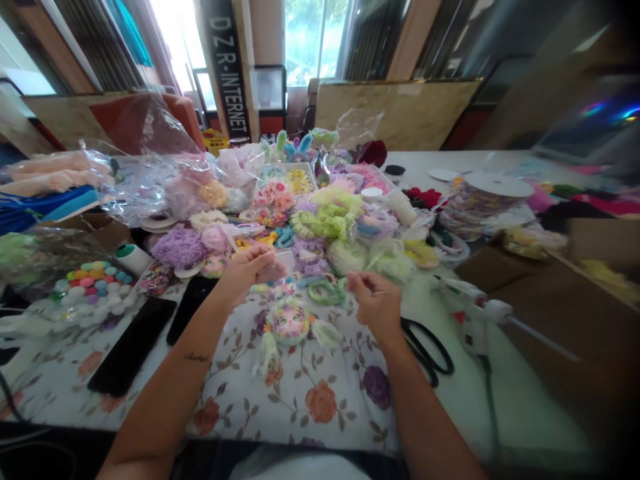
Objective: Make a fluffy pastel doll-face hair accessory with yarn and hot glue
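My left hand (253,265) is raised at the front of the craft pile, its fingers pinched together. A see-through patch shows by its fingertips, too blurred to name. To the right, my right hand (375,297) is closed with thumb and fingers together; whatever it may hold is hidden. Between and below the hands, a doll-face ornament (290,321) with green eyes and pale green yarn pigtails lies face up on the floral cloth (300,413). A green looped band (326,291) lies just left of my right hand. Black-handled scissors (429,352) rest beside my right wrist.
Two dark phones (133,347) lie left of my left forearm. Pompoms (93,283) and a thread spool (134,259) stand farther left. A glue gun (493,310) with a cord is at right, near a cardboard box (545,313). Ruffled trims (333,210) and a ribbon reel (493,187) fill the back.
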`<state>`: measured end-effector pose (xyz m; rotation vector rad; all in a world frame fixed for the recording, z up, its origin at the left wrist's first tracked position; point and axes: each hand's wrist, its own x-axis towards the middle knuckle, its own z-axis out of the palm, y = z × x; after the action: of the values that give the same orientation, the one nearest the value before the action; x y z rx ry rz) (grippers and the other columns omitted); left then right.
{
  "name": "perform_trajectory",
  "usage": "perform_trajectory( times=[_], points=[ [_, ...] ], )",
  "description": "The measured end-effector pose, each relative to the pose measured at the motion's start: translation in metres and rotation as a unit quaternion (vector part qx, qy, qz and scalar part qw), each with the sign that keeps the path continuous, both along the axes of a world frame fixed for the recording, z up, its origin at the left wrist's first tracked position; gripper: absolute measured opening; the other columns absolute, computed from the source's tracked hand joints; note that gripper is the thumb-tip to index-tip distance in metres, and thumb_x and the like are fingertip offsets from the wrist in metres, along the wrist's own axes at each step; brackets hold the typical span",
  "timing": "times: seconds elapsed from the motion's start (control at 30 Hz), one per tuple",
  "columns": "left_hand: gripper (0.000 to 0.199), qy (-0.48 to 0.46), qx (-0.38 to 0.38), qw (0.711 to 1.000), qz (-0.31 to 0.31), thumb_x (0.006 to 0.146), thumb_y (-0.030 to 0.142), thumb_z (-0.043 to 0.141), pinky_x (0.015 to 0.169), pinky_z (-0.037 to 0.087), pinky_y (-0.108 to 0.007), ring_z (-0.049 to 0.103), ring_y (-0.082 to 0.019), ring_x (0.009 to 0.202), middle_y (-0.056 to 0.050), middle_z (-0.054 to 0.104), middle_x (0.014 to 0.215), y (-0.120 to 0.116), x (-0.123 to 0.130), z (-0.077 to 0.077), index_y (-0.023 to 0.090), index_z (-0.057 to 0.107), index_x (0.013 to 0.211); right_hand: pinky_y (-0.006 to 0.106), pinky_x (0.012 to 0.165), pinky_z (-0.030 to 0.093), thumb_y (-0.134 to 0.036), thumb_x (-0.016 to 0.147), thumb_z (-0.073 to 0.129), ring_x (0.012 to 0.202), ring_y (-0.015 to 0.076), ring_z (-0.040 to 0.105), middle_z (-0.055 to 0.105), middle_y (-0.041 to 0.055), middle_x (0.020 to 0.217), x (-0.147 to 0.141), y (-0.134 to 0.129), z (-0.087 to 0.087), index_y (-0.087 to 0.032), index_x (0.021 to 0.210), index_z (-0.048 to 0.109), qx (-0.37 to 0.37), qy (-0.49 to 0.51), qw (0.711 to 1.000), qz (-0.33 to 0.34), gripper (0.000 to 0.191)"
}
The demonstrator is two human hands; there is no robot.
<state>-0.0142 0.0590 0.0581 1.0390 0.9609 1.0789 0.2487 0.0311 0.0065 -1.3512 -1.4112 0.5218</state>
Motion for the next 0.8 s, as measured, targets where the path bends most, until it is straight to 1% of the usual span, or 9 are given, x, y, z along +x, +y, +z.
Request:
perform_trajectory(
  times=[0.07, 0.13, 0.23, 0.33, 0.4, 0.47, 0.53, 0.67, 0.8],
  points=[
    [0.030, 0.000, 0.000, 1.000, -0.022, 0.075, 0.040, 0.074, 0.068, 0.056, -0.026, 0.070, -0.015, 0.069, -0.004, 0.073, 0.079, -0.001, 0.004, -0.004, 0.016, 0.059, 0.083, 0.041, 0.089, 0.053, -0.045, 0.075, 0.070, 0.110, 0.0284, 0.062, 0.062, 0.0120, 0.128, -0.008, -0.001, 0.008, -0.021, 0.121, 0.063, 0.025, -0.048, 0.996, 0.072, 0.052],
    [0.031, 0.004, -0.001, 0.999, -0.042, 0.075, 0.041, 0.074, 0.067, 0.056, -0.026, 0.069, -0.014, 0.069, -0.004, 0.072, 0.078, -0.002, 0.008, -0.005, 0.016, 0.058, 0.083, 0.041, 0.091, 0.052, -0.043, 0.074, 0.072, 0.117, 0.0281, 0.058, 0.058, 0.0115, 0.135, -0.017, -0.002, 0.017, -0.024, 0.130, 0.056, 0.005, -0.059, 0.989, 0.134, 0.061],
    [0.033, 0.020, 0.000, 0.998, -0.053, 0.073, 0.043, 0.075, 0.063, 0.054, -0.025, 0.066, -0.012, 0.064, -0.002, 0.069, 0.074, -0.006, 0.018, 0.000, 0.016, 0.058, 0.081, 0.032, 0.071, 0.055, -0.047, 0.080, 0.066, 0.087, 0.0216, 0.067, 0.071, 0.0097, 0.107, -0.034, -0.003, 0.031, -0.021, 0.120, 0.063, -0.076, -0.034, 0.978, 0.192, 0.048],
    [0.035, 0.025, 0.009, 0.999, -0.047, 0.068, 0.043, 0.078, 0.061, 0.052, -0.024, 0.062, -0.010, 0.061, -0.001, 0.065, 0.071, -0.009, 0.026, 0.004, 0.015, 0.060, 0.078, 0.022, 0.049, 0.043, -0.048, 0.079, 0.066, 0.055, 0.0115, 0.055, 0.067, 0.0019, 0.071, -0.050, -0.003, 0.040, -0.016, 0.093, 0.069, -0.112, 0.011, 0.966, 0.233, 0.035],
    [0.038, -0.005, 0.022, 0.999, -0.030, 0.068, 0.046, 0.078, 0.066, 0.052, -0.025, 0.061, -0.011, 0.065, 0.000, 0.064, 0.073, -0.010, 0.028, 0.003, 0.015, 0.061, 0.083, 0.020, 0.044, 0.037, -0.048, 0.079, 0.067, 0.046, 0.0081, 0.045, 0.056, -0.0029, 0.054, -0.057, -0.002, 0.042, -0.016, 0.073, 0.066, -0.132, 0.069, 0.958, 0.243, 0.032],
    [0.043, -0.047, 0.039, 0.998, -0.008, 0.071, 0.050, 0.074, 0.070, 0.051, -0.026, 0.062, -0.012, 0.071, -0.001, 0.064, 0.080, -0.011, 0.027, -0.002, 0.017, 0.060, 0.095, 0.020, 0.043, 0.037, -0.046, 0.076, 0.069, 0.043, 0.0077, 0.044, 0.053, -0.0043, 0.048, -0.061, 0.000, 0.043, -0.016, 0.068, 0.062, -0.148, 0.144, 0.952, 0.227, 0.032],
    [0.048, -0.063, 0.050, 0.997, -0.007, 0.072, 0.049, 0.074, 0.072, 0.049, -0.025, 0.061, -0.012, 0.079, -0.002, 0.063, 0.091, -0.014, 0.023, -0.011, 0.019, 0.058, 0.106, 0.021, 0.044, 0.042, -0.045, 0.073, 0.072, 0.044, 0.0089, 0.049, 0.057, -0.0034, 0.049, -0.063, 0.001, 0.042, -0.016, 0.069, 0.062, -0.156, 0.214, 0.943, 0.199, 0.031],
    [0.067, -0.018, 0.042, 0.998, -0.032, 0.060, 0.029, 0.085, 0.073, 0.048, -0.023, 0.061, -0.014, 0.087, -0.004, 0.060, 0.104, -0.027, 0.020, -0.027, 0.023, 0.053, 0.119, 0.023, 0.047, 0.049, -0.043, 0.071, 0.075, 0.046, 0.0108, 0.055, 0.062, -0.0011, 0.053, -0.071, 0.001, 0.035, -0.017, 0.068, 0.061, -0.174, 0.294, 0.924, 0.173, 0.030],
    [0.060, -0.017, 0.028, 0.999, 0.010, 0.064, 0.030, 0.082, 0.069, 0.048, -0.023, 0.061, -0.012, 0.077, 0.000, 0.062, 0.092, -0.037, 0.023, -0.033, 0.023, 0.049, 0.114, 0.023, 0.047, 0.049, -0.044, 0.072, 0.073, 0.050, 0.0126, 0.059, 0.062, -0.0022, 0.057, -0.075, 0.003, 0.030, -0.017, 0.083, 0.061, -0.179, 0.292, 0.920, 0.191, 0.031]
  ],
)
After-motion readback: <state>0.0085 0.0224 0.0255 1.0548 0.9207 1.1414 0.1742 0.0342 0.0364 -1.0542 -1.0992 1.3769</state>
